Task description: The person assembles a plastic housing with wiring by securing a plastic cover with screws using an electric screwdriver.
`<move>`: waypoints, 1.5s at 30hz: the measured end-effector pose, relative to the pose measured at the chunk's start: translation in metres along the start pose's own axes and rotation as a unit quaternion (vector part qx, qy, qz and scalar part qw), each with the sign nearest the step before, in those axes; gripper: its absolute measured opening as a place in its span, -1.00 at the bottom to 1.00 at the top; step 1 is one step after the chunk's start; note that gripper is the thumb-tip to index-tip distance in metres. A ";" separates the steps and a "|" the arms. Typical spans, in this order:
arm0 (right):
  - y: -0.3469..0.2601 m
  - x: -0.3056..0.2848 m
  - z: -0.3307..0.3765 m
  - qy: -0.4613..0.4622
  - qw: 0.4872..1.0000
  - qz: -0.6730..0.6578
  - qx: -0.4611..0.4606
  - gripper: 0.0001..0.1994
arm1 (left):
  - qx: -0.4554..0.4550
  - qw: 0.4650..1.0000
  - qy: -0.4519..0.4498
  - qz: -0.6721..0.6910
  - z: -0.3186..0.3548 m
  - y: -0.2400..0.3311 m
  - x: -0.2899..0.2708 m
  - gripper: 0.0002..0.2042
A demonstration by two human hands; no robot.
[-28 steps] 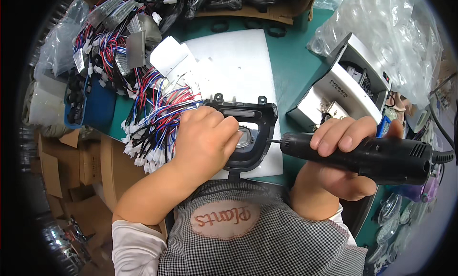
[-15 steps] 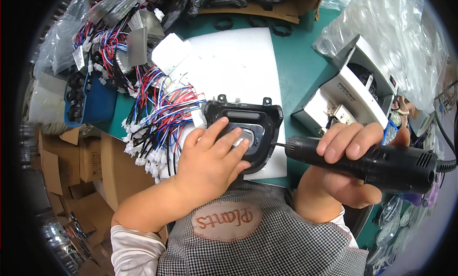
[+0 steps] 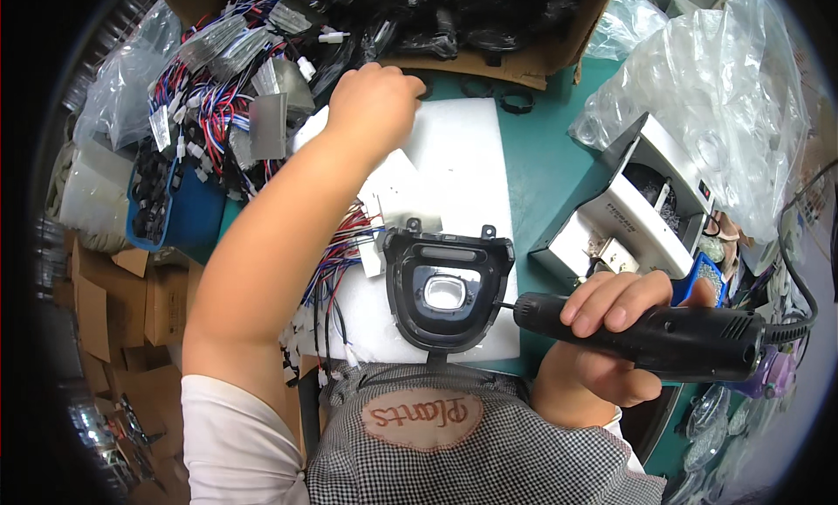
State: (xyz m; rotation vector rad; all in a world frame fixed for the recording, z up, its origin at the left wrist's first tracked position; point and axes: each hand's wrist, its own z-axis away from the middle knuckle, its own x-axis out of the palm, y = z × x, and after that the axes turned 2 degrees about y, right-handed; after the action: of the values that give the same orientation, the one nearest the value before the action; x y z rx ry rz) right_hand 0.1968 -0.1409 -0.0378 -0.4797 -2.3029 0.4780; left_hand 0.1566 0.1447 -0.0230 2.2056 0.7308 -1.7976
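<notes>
Right hand (image 3: 615, 315) and left hand (image 3: 375, 108) are held well apart. By the right, a black driver (image 3: 698, 341) is grasped, its long axis set roughly left to right and its bit (image 3: 506, 305) pointed at the right edge of the black housing (image 3: 449, 320); whether contact is made cannot be told. The housing is placed on the white sheet (image 3: 471, 164), at its near end, rounded side turned toward the apron (image 3: 419, 470), left of the right hand, which is the nearer one. The left is extended beyond it, near the carton (image 3: 515, 65); its fingertips are hidden, so whether anything is grasped cannot be told.
</notes>
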 end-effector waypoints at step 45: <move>0.003 -0.005 0.001 0.014 1.000 0.006 -0.007 -0.07 | 0.221 0.942 -0.056 0.245 0.158 0.047 -0.044 -0.89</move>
State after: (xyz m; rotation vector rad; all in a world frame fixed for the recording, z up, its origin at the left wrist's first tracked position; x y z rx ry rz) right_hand 0.2004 -0.1409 -0.0428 -0.5036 -2.2793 0.4574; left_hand 0.0384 0.0216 -0.0253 2.2341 -0.2665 -1.9145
